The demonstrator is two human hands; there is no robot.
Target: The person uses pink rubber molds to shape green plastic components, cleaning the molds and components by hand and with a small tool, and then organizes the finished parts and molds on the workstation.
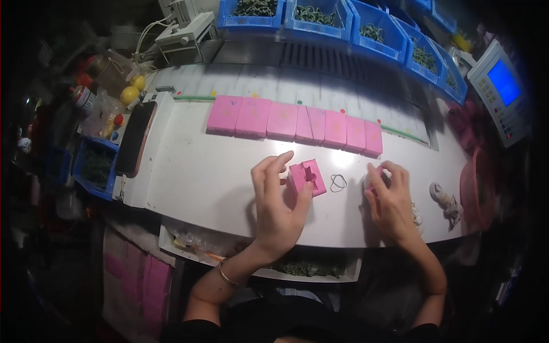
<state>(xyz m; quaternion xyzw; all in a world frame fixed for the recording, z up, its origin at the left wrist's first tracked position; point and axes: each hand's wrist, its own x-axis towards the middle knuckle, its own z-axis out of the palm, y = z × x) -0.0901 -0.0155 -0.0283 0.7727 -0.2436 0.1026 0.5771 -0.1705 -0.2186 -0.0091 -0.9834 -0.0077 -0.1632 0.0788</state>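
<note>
My left hand grips a pink mold block with a dark cut-out recess in its face. The thumb lies on the front of this block and the fingers curve around its left side. To the right, my right hand is closed on a second pink piece, mostly hidden by the fingers, low over the white table. Between the two hands lies a loose thin rubber band. Beyond them, several pink blocks stand side by side in a row.
Blue bins of small green pieces line the back. A phone leans at the left edge. On the right are a bundle of white cord, a pink bowl and a blue-screened device. An open drawer sits below the table edge.
</note>
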